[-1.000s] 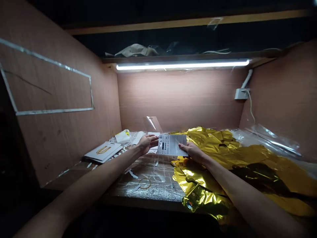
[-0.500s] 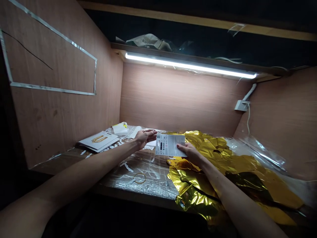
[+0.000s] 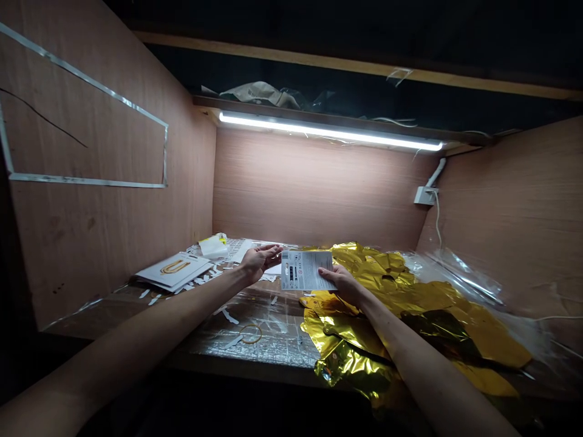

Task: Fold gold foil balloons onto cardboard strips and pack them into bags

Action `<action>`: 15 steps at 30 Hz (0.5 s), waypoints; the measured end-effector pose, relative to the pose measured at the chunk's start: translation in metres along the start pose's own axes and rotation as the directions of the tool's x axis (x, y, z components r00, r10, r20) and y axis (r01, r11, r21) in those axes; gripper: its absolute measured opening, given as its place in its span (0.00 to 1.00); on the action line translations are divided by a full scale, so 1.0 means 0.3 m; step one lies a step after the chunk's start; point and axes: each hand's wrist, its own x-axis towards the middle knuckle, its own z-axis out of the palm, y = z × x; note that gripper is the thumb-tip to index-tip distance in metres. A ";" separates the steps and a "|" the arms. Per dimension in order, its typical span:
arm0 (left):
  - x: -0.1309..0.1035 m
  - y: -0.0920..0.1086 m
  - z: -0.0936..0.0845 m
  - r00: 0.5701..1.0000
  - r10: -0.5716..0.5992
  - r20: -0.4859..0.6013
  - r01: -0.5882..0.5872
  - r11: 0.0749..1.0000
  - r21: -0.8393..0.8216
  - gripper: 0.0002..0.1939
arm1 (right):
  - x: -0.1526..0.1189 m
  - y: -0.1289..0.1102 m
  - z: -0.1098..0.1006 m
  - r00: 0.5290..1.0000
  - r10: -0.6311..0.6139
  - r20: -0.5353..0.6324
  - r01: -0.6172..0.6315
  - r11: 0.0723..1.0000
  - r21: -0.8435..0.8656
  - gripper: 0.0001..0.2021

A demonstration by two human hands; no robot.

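Now clasping the printed card (image 3: pixel 303 272) by its right end in the right hand (image 3: pixel 347 285), above the table (image 3: pixel 277 340), near gold foil (image 3: pixel 428 294); holding the left hand (image 3: pixel 255 264) loosely open, right by the card's left edge.

Left hand (image 3: pixel 255 264): its fingers (image 3: pixel 272 250) are extending loosely toward the right hand (image 3: pixel 346 284), standing open and well apart from that hand's fingertips. Left forearm (image 3: pixel 159 331): bare, it is slanting back from behind these fingers toward the person. Right hand: its thumb (image 3: pixel 326 273) is pressing down in a pinch, pointing toward the left fingers. Right forearm (image 3: pixel 414 358): also bare, it is slanting outward behind the right thumb.
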 end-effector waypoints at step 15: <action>-0.048 0.003 0.041 0.994 -0.050 0.099 0.047 0.999 0.028 0.09 | -0.007 -0.018 0.001 0.995 -0.043 -0.087 0.042 0.999 -0.013 0.22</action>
